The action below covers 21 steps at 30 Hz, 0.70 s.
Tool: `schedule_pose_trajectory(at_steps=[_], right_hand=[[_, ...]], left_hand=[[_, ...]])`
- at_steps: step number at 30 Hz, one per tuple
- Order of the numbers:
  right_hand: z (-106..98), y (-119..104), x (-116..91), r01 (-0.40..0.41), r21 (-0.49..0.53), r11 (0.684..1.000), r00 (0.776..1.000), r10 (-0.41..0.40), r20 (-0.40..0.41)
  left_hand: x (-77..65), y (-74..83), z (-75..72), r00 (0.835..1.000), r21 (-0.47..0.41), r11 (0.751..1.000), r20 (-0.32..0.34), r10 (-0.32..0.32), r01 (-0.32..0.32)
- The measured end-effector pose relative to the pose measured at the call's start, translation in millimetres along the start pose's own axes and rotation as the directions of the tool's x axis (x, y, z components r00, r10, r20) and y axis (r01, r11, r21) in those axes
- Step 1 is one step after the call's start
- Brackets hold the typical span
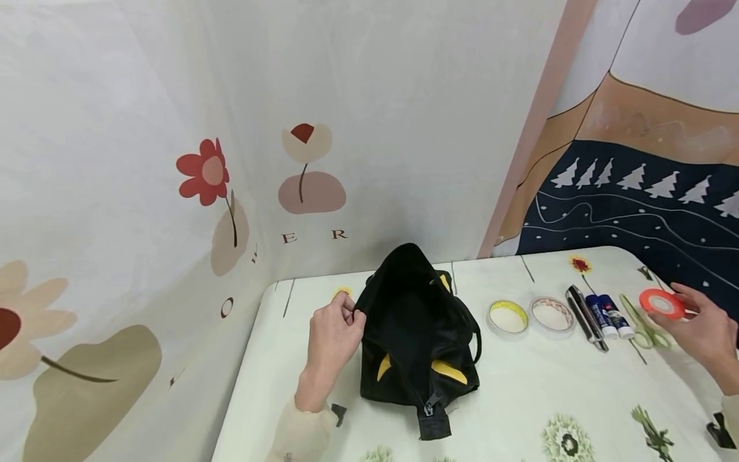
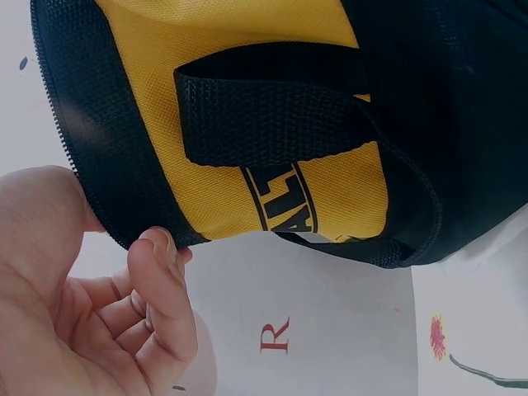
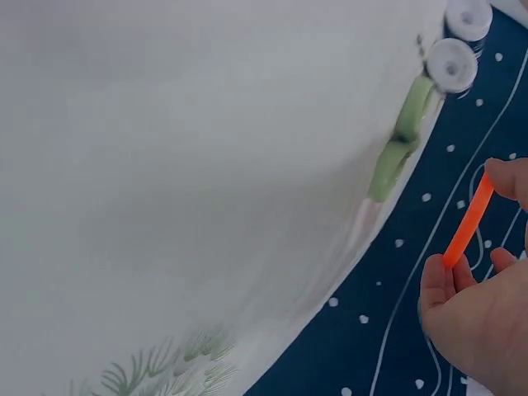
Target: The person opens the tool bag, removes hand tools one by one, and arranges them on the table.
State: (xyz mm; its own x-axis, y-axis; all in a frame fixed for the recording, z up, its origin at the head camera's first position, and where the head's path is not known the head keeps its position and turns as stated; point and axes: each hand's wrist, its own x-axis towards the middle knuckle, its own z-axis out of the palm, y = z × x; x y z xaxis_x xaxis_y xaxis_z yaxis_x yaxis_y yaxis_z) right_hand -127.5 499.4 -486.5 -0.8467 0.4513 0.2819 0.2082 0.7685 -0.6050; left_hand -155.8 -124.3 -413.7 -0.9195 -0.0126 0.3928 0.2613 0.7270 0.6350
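A black and yellow zip bag (image 1: pixel 398 359) stands on the table with its mouth unzipped and gaping. My left hand (image 1: pixel 331 333) pinches the left edge of that mouth between thumb and fingers. In the left wrist view the zip edge (image 2: pixel 62 124), a black strap (image 2: pixel 264 111) and part of a printed label show on the bag's yellow side. Over at the far right, my right hand (image 1: pixel 707 327) holds an orange tape roll (image 1: pixel 648 300) by its rim, raised near green-handled scissors (image 1: pixel 634 313). The right wrist view shows the orange roll (image 3: pixel 469 223) edge-on between thumb and fingertips.
Right of the bag lie a yellow-lined tape roll (image 1: pixel 508 305) and a clear tape roll (image 1: pixel 548 301). Beyond them are a black utility knife (image 1: pixel 586 317) and two glue sticks (image 1: pixel 616 314). A printed cloth wall (image 1: pixel 392 160) rises behind the table.
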Motion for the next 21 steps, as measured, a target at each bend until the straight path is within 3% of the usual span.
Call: schedule_pose_trajectory(at_steps=[8, 12, 21], right_hand=[[5, 14, 9, -0.136, -0.008, 0.991, 0.989, 0.136, 0.064], [7, 23, 15, -0.166, -0.038, 0.985, 0.98, 0.169, 0.101], [7, 28, 27, -0.091, -0.11, 0.99, 0.988, 0.103, 0.114]], left_hand=[[1.7, 0.3, 0.2, 0.999, -0.005, 0.999, -0.005, 0.031, -0.031], [1.2, 0.1, 0.7, 0.999, -0.005, 0.999, -0.002, 0.035, -0.035], [-0.2, -0.8, 0.6, 1.0, 0.005, 1.0, -0.006, 0.005, -0.005]])
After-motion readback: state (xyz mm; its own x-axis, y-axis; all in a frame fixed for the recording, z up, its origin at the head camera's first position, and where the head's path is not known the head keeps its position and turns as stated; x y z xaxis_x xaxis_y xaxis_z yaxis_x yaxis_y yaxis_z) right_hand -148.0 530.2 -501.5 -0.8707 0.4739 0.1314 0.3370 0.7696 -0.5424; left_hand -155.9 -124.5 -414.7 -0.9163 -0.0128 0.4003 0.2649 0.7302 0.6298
